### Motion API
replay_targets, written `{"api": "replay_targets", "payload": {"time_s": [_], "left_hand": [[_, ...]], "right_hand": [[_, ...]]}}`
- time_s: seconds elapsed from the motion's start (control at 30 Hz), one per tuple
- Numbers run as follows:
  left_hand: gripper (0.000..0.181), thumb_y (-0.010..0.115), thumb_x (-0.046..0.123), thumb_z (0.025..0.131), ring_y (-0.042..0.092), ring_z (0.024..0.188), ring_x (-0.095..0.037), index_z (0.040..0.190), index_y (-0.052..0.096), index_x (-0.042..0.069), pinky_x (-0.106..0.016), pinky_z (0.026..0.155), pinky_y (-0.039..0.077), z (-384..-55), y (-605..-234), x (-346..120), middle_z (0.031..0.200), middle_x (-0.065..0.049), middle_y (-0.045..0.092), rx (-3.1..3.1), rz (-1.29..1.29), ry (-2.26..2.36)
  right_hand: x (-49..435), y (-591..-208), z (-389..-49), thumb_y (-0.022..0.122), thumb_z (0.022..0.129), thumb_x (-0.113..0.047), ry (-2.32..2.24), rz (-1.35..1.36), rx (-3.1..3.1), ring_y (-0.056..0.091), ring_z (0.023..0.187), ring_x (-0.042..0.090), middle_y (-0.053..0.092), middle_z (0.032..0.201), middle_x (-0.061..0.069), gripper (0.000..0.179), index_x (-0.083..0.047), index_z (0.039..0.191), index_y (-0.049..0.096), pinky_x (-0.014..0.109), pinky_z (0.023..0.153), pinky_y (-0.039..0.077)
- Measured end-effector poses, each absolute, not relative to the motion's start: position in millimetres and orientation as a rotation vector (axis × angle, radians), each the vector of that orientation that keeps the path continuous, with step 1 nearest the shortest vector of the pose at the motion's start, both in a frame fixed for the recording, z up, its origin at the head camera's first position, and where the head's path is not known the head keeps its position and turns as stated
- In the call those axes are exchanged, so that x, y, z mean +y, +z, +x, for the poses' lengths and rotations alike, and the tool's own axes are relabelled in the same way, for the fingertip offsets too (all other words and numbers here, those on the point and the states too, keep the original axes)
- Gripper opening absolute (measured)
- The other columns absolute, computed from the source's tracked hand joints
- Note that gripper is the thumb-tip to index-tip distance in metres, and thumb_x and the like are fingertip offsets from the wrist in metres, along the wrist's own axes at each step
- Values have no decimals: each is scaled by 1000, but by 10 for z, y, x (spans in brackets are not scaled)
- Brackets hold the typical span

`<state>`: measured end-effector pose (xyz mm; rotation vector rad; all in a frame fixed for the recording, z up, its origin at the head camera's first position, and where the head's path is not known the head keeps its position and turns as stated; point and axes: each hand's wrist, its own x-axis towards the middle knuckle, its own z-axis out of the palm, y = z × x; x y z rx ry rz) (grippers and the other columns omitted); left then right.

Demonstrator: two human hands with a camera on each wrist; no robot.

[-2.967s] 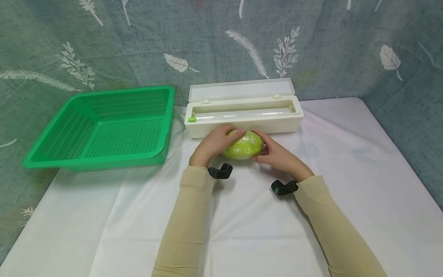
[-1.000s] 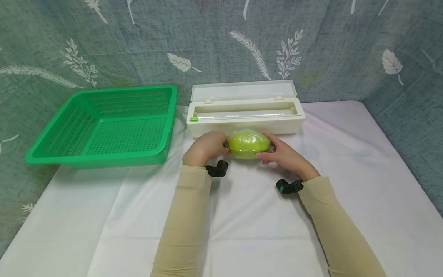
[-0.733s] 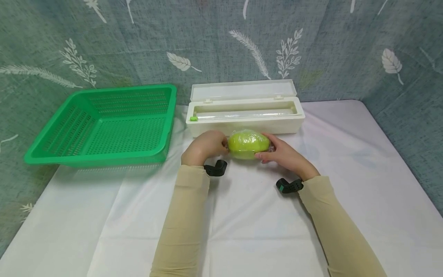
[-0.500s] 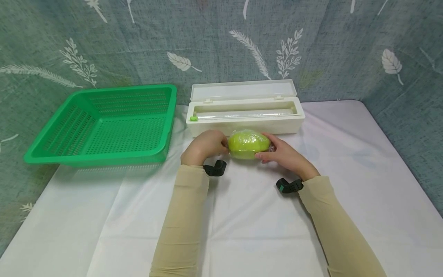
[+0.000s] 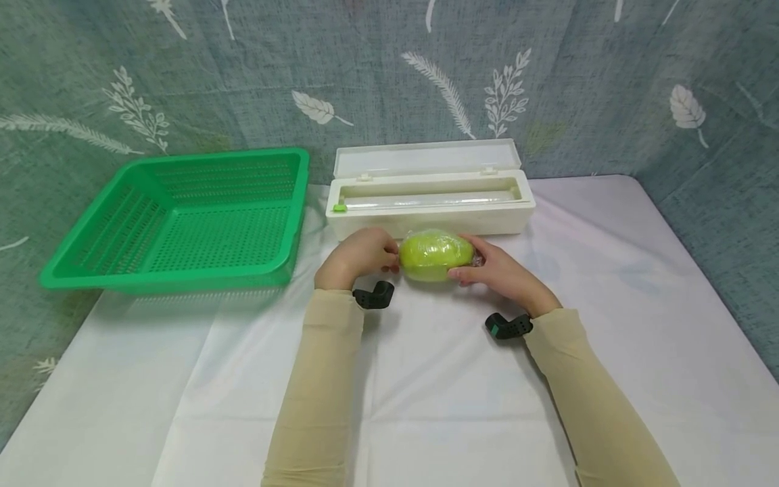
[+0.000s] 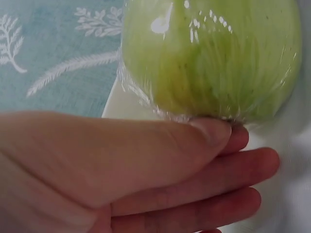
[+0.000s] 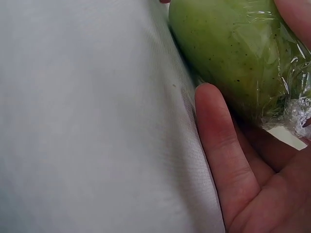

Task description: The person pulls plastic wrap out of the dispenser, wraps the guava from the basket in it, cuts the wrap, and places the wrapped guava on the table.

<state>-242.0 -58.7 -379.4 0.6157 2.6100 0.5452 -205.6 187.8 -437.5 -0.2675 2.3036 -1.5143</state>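
A yellow-green oblong fruit, wrapped in shiny plastic wrap, lies on the white cloth. My left hand is at its left end. In the left wrist view the thumb and index finger of my left hand pinch the gathered plastic wrap at the fruit's tip, the other fingers extended below. My right hand holds the right end of the fruit, thumb at the near side and fingers behind. Beside my right hand, the right wrist view shows a crumpled twist of wrap at that end.
Right behind the fruit stands a white plastic-wrap dispenser, its lid raised, a film roll inside and a green slider at the left. A green perforated basket sits at the left. A patterned curtain hangs behind.
Three seconds ago both hands held the fruit, left thumb on top. Since then the left hand has moved to its left end, and the fruit has turned lengthwise sideways. My right hand has stayed nearly still lately.
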Motion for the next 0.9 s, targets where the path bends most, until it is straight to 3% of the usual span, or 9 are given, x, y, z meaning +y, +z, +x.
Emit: {"api": "replay_targets", "payload": {"time_s": [0.2, 0.37, 0.5, 0.67, 0.9], "left_hand": [[17, 54, 15, 86, 54, 68, -16, 80, 68, 6, -27, 66, 40, -2445, -3861, -642, 74, -5, 65, 2525, 600, 653], [18, 51, 15, 87, 57, 75, -20, 88, 65, 3, -30, 70, 43, -2476, -3948, -724, 80, -8, 65, 2363, 552, 868], [21, 50, 15, 88, 58, 82, -22, 97, 63, 2, -32, 74, 46, -2499, -4003, -761, 88, -10, 65, 2235, 494, 1022], [23, 49, 21, 90, 59, 86, -22, 97, 63, 4, -29, 73, 46, -2514, -4028, -762, 91, -9, 65, 2207, 465, 1064], [22, 49, 19, 91, 57, 80, -24, 95, 64, 2, -34, 74, 46, -2516, -4041, -779, 88, -10, 65, 2243, 495, 1051]], "right_hand": [[1879, -4393, -2060, 70, 71, -46, -1512, -286, 2309, 61, 82, 21, 49, 119, 4, 81, -29, 138, 28, 38, 86, 37], [1892, -4406, -2067, 71, 72, -43, -1529, -285, 2293, 61, 84, 21, 45, 125, 4, 82, -30, 139, 26, 39, 88, 35], [1899, -4338, -2043, 71, 74, -38, -1543, -238, 2256, 61, 83, 24, 49, 119, 9, 81, -29, 140, 24, 38, 85, 38], [1873, -4171, -1965, 70, 76, -29, -1544, -217, 2242, 60, 80, 31, 54, 105, 14, 78, -26, 140, 25, 37, 79, 41], [1870, -4169, -1976, 67, 79, -32, -1527, -289, 2270, 58, 76, 30, 52, 107, 13, 74, -25, 140, 27, 37, 74, 43]]}}
